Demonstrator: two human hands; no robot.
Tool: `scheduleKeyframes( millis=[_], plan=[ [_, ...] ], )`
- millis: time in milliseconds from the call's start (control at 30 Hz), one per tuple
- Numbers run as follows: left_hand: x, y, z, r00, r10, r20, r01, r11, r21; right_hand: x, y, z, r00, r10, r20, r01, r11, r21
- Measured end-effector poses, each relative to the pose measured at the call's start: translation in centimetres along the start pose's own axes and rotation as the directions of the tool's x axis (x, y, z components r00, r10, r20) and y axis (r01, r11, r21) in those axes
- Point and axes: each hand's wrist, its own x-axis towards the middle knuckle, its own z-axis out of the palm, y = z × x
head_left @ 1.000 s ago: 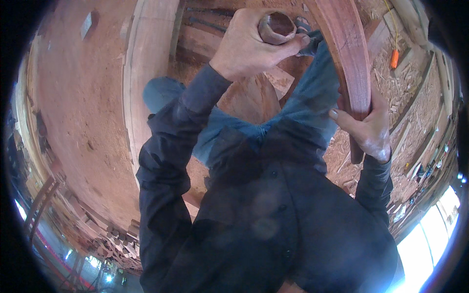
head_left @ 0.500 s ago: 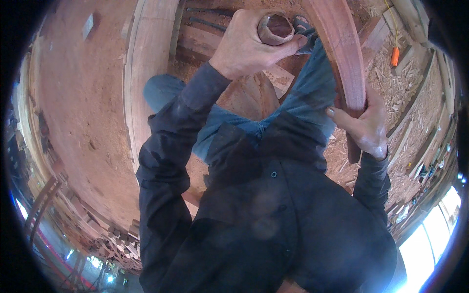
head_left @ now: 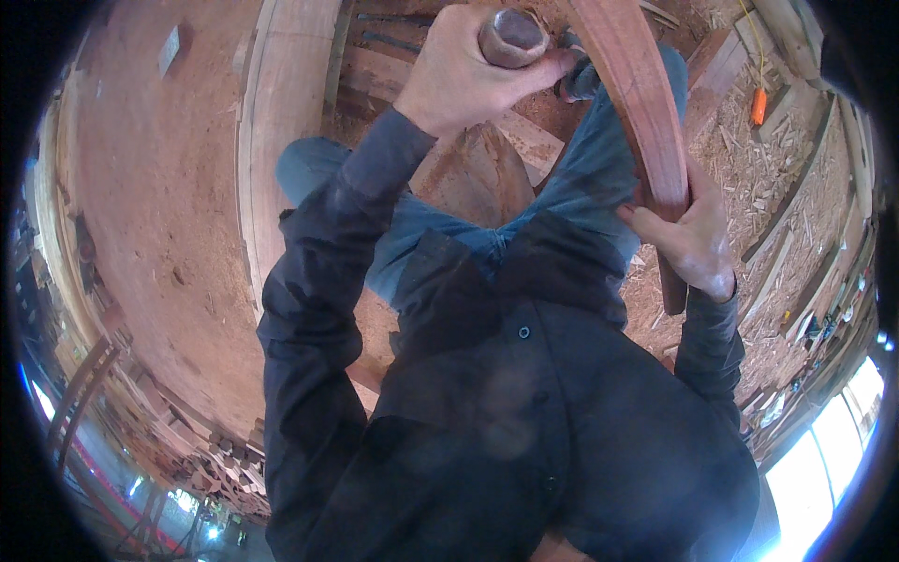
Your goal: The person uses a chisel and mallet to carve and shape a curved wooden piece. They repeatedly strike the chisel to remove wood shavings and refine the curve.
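At the top middle, my left hand [head_left: 459, 80] is closed around a thick wooden handle [head_left: 517, 39] seen end-on, with a dark, faceted butt. Whatever sits at the handle's other end is hidden below my fist. Over on the right, my right hand [head_left: 691, 234] grips a long, curved, reddish wooden piece [head_left: 646, 103] near its lower end. Its upper part runs out past the top edge, standing over my leg in blue trousers. A bulky block of wood [head_left: 476, 178] sits between my legs, below my left hand.
A long pale plank [head_left: 286, 122] lies left of my knee, beside brown ground. Wood shavings [head_left: 749, 187] and offcuts cover the right side, where an orange object on a yellow cord [head_left: 758, 107] lies. Stacked timber lines both rims.
My left hand and the handle have shifted slightly up and left. The curved wooden piece has moved a little left with my right hand.
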Motion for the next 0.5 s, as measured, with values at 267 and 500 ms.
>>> scheduleKeyframes(
  millis=[267, 500],
  plan=[
    [0.4, -0.6, 0.8, 0.998, 0.002, -0.063, -0.004, 1.0, -0.029, 0.4, 0.0, 0.0, 0.999, -0.036, 0.004, 0.037, 0.997, -0.068],
    [1.2, -0.7, -0.7, 0.996, -0.067, -0.056, 0.066, 0.997, -0.033, 0.7, -0.1, -0.1, 0.999, -0.048, 0.002, 0.048, 0.996, -0.08]
  ],
)
